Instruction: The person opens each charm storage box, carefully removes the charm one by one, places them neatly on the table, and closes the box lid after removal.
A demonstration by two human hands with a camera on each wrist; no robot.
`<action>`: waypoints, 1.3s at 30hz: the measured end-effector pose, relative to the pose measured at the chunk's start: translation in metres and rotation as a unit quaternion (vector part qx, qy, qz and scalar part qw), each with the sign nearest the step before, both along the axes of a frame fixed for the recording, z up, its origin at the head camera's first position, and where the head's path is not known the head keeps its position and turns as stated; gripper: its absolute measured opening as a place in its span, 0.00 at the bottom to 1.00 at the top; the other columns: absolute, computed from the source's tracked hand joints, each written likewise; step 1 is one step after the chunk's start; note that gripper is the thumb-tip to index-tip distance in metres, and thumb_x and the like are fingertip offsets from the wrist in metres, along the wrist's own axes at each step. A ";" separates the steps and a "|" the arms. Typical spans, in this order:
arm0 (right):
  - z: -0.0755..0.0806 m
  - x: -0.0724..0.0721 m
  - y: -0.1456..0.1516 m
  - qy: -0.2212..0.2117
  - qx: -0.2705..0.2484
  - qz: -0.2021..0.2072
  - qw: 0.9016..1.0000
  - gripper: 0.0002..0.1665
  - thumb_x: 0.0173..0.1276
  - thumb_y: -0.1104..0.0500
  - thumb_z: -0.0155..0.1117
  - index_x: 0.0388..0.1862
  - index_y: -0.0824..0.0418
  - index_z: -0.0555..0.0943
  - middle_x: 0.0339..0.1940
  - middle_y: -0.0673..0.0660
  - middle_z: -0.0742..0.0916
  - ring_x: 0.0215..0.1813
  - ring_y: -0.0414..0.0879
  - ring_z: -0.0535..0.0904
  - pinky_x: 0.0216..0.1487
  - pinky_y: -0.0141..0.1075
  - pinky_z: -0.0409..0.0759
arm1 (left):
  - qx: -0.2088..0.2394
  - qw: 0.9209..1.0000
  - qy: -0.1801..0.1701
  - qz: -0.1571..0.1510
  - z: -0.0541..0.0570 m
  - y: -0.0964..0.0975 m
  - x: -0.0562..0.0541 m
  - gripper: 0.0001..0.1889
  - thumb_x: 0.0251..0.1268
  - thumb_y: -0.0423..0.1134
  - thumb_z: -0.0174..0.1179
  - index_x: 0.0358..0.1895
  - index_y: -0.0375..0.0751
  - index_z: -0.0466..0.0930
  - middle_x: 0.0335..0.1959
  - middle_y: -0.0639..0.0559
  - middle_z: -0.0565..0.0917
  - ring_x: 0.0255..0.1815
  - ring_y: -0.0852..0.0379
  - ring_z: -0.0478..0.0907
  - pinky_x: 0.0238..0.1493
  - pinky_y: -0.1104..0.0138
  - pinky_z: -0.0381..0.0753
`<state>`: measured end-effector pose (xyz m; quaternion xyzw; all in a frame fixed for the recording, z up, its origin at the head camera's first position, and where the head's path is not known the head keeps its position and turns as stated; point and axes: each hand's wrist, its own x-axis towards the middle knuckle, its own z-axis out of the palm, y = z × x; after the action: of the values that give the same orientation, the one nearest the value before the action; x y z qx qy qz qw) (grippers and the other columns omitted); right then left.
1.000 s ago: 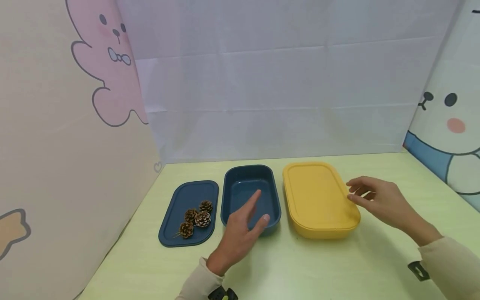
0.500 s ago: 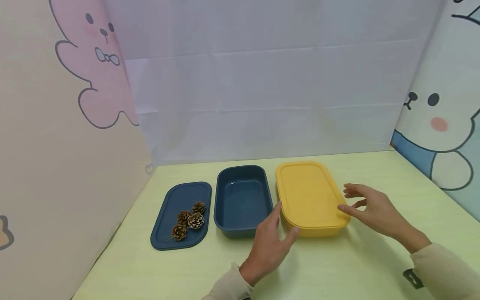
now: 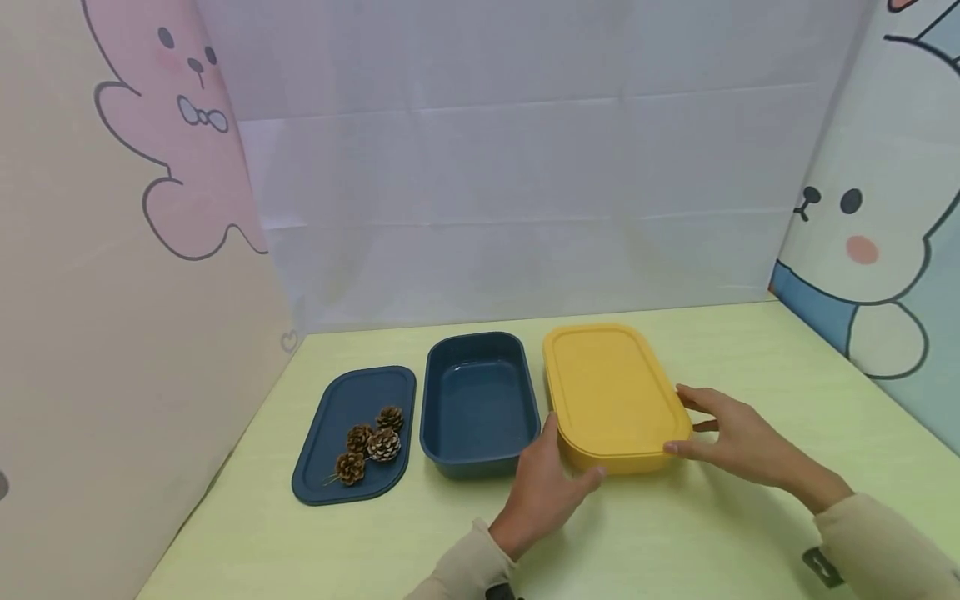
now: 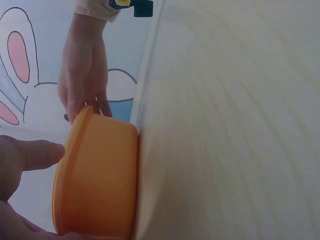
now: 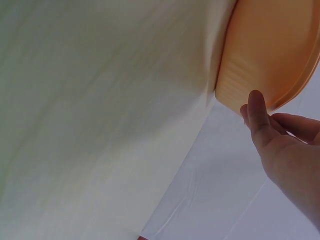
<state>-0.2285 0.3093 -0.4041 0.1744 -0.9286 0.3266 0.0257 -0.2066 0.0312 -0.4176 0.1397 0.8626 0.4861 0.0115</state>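
Observation:
A yellow lidded box [image 3: 615, 392] sits on the table, its flat lid in place. At its front left corner is my left hand [image 3: 536, 492], fingers stretched along the side and thumb by the front edge. My right hand [image 3: 738, 437] is at the right side, thumb at the lid's front right corner and fingers beside the rim. In the left wrist view the left thumb [image 4: 42, 155] lies close to the orange-looking box [image 4: 100, 175]. The right wrist view has the right hand's fingers [image 5: 257, 112] at the box's rim; whether they press it is unclear.
Left of the yellow box stands an open dark blue box [image 3: 480, 408], with nothing visible inside. Farther left lies a dark blue lid [image 3: 322, 454] bearing several pine cones [image 3: 384, 444]. White sheeting [image 3: 465, 192] closes the table's back; printed walls flank both sides.
My left hand has moved right, from over the blue box to the yellow box's front left corner. The right hand has come in closer to the yellow box. The view has shifted slightly right.

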 end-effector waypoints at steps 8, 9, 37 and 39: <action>-0.006 0.001 0.001 0.030 -0.005 0.016 0.999 0.60 0.53 0.48 0.81 0.75 0.75 0.62 0.71 0.72 0.74 0.63 0.59 0.77 0.50 0.39 0.87 | 0.004 1.000 -0.006 0.016 -0.003 0.003 -0.005 0.51 0.60 0.44 0.71 0.80 0.33 0.48 0.79 0.39 0.60 0.80 0.45 0.60 0.78 0.50 0.64; -0.007 0.001 0.001 0.034 -0.007 0.018 0.999 0.60 0.53 0.48 0.82 0.75 0.75 0.62 0.71 0.73 0.74 0.62 0.57 0.77 0.50 0.39 0.87 | 0.004 1.000 -0.006 0.017 -0.004 0.003 -0.005 0.51 0.60 0.44 0.71 0.80 0.33 0.48 0.79 0.38 0.61 0.80 0.45 0.60 0.78 0.50 0.64; -0.005 0.008 -0.004 0.021 0.019 -0.025 0.999 0.59 0.56 0.44 0.79 0.76 0.72 0.62 0.70 0.75 0.74 0.54 0.64 0.86 0.51 0.51 0.86 | -0.029 0.999 0.037 0.024 -0.004 0.000 -0.006 0.48 0.62 0.48 0.69 0.80 0.35 0.52 0.76 0.37 0.66 0.76 0.43 0.67 0.75 0.49 0.70; -0.005 0.008 -0.004 0.026 0.020 -0.027 0.999 0.59 0.55 0.43 0.79 0.76 0.72 0.63 0.69 0.75 0.75 0.53 0.64 0.87 0.50 0.51 0.86 | -0.030 0.998 0.041 0.024 -0.004 0.000 -0.006 0.48 0.62 0.47 0.69 0.80 0.35 0.52 0.76 0.37 0.66 0.76 0.44 0.67 0.75 0.49 0.70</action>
<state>-0.2203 0.3056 -0.4086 0.1580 -0.9383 0.3027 0.0553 -0.2126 0.0310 -0.4216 0.1379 0.8795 0.4545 -0.0312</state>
